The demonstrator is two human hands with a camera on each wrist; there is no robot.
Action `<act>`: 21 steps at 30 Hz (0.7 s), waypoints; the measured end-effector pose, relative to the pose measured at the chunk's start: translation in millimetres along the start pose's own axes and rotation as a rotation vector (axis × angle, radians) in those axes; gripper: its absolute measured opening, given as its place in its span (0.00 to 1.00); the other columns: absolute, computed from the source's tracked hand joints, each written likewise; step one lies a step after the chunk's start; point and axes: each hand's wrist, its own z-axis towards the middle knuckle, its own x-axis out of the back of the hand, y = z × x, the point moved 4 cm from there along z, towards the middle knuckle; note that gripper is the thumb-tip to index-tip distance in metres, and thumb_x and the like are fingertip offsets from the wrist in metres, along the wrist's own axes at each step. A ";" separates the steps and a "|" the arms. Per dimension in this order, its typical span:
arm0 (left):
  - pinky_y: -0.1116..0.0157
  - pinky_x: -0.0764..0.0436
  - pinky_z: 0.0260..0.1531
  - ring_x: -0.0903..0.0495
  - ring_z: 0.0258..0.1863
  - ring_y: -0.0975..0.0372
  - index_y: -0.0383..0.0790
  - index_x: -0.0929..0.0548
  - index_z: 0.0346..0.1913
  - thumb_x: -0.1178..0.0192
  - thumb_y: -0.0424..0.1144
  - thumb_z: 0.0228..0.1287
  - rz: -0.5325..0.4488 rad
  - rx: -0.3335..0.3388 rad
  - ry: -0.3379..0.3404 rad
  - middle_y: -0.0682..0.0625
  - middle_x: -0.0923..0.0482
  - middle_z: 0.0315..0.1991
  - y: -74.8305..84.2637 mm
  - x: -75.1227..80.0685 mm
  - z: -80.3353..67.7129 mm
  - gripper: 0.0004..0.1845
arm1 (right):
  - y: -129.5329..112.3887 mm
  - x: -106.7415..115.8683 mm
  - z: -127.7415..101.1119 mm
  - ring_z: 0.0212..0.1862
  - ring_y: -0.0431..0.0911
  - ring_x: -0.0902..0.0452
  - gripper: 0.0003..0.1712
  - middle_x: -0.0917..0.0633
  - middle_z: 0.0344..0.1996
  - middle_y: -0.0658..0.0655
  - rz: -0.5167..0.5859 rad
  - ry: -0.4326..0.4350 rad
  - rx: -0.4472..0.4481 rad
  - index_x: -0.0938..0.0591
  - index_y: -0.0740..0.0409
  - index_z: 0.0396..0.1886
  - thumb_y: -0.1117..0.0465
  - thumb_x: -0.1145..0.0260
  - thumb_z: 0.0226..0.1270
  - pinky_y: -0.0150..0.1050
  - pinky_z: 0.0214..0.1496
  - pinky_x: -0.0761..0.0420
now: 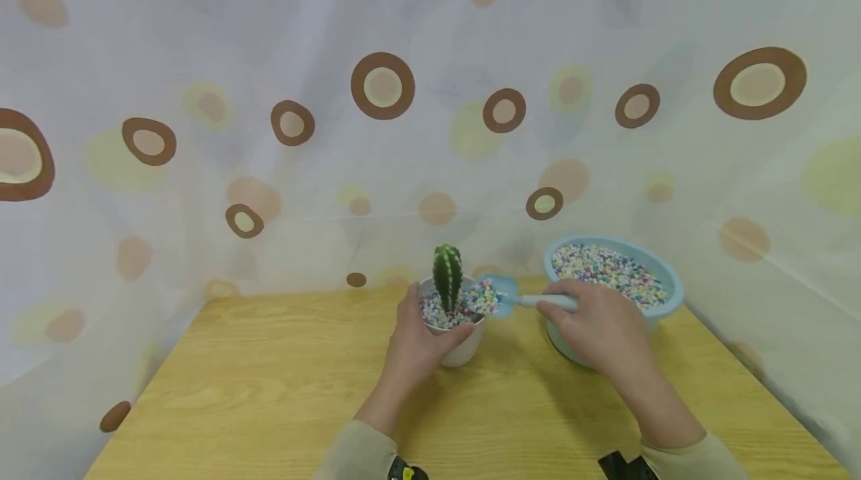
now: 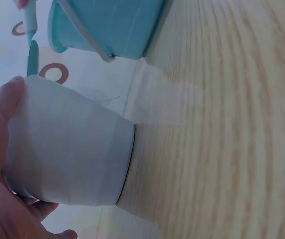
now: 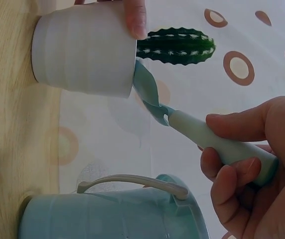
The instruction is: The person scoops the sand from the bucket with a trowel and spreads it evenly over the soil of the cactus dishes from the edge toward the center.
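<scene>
A white flowerpot (image 1: 463,351) stands on the table with a green cactus (image 1: 447,274) upright in it and colorful small pebbles around its base. My left hand (image 1: 415,349) grips the pot, thumb along the near rim; in the left wrist view its other fingers go partly behind the pot. My right hand (image 1: 602,327) holds the pale handle of a small light-blue shovel (image 3: 207,137). Pebbles lie on the shovel's blade (image 1: 506,291), whose tip is at the pot's right rim. The right wrist view shows the blade tilted against that rim.
To the right, a light-blue bucket (image 1: 675,293) holds many colorful pebbles, partly hidden behind my right hand. Its pale carrying handle (image 3: 127,179) hangs down its side. The wooden table (image 1: 269,375) meets a patterned curtain (image 1: 430,158) at the back and sides.
</scene>
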 end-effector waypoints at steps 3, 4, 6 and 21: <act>0.37 0.27 0.73 0.29 0.76 0.37 0.35 0.46 0.88 0.18 0.62 0.59 0.036 0.008 0.045 0.34 0.39 0.83 2.3 -2.4 -2.0 0.66 | 0.1 -0.4 0.7 0.32 0.48 0.22 0.16 0.08 0.40 0.53 -0.013 0.006 0.005 0.06 0.49 0.53 0.45 0.27 0.77 0.44 0.32 0.26; 0.37 0.26 0.72 0.28 0.75 0.36 0.35 0.46 0.88 0.17 0.62 0.59 0.048 0.011 0.061 0.33 0.38 0.83 2.7 -3.3 -3.0 0.67 | 0.1 -0.9 0.8 0.32 0.48 0.22 0.17 0.08 0.40 0.53 -0.014 0.005 0.004 0.06 0.49 0.53 0.45 0.27 0.77 0.44 0.32 0.26; 0.37 0.26 0.72 0.29 0.75 0.35 0.34 0.47 0.89 0.18 0.63 0.59 0.059 0.026 0.081 0.33 0.39 0.83 3.4 -5.4 -5.4 0.68 | 0.4 -1.5 0.2 0.31 0.48 0.22 0.17 0.07 0.40 0.53 -0.021 0.004 -0.001 0.06 0.49 0.54 0.45 0.27 0.77 0.44 0.30 0.26; 0.38 0.45 0.82 0.50 0.86 0.38 0.40 0.58 0.91 0.22 0.55 0.70 -0.088 -0.006 -0.203 0.34 0.56 0.89 -9.3 15.6 14.4 0.64 | -3.0 -0.1 2.6 0.27 0.47 0.25 0.15 0.07 0.39 0.51 -0.026 0.006 0.009 0.07 0.48 0.54 0.46 0.28 0.78 0.44 0.24 0.28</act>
